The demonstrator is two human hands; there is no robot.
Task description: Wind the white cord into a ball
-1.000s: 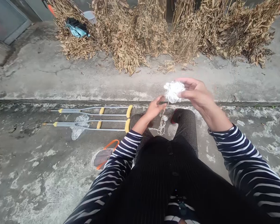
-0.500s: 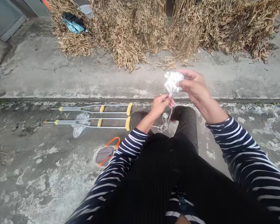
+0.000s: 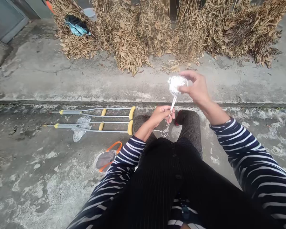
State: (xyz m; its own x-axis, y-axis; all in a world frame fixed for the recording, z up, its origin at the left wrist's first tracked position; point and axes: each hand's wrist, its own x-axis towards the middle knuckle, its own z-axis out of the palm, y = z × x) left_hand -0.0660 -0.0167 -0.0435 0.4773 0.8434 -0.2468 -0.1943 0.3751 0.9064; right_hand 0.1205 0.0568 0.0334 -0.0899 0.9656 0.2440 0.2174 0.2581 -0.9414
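Note:
My right hand [image 3: 195,87] grips a white bundle of cord [image 3: 175,84] between thumb and fingers, above the concrete ledge. A few white strands [image 3: 173,102] run down from the bundle to my left hand [image 3: 161,115], whose fingers are closed on them. Below my left hand, loose white cord [image 3: 165,131] hangs in a tangle between my knees. The two hands are apart, the left one lower and nearer my body.
Two crutches with yellow pads [image 3: 130,127] lie on the ground at left, a clear plastic bag [image 3: 79,130] beneath them. Nearer me is a grey bag with orange handles [image 3: 106,159]. Dry stalks [image 3: 143,35] line the ledge's back; a blue and black cloth [image 3: 76,26] rests on them.
My left hand has moved down and slightly left, away from the bundle. A longer stretch of white strands now shows between the hands. My right hand has shifted only slightly.

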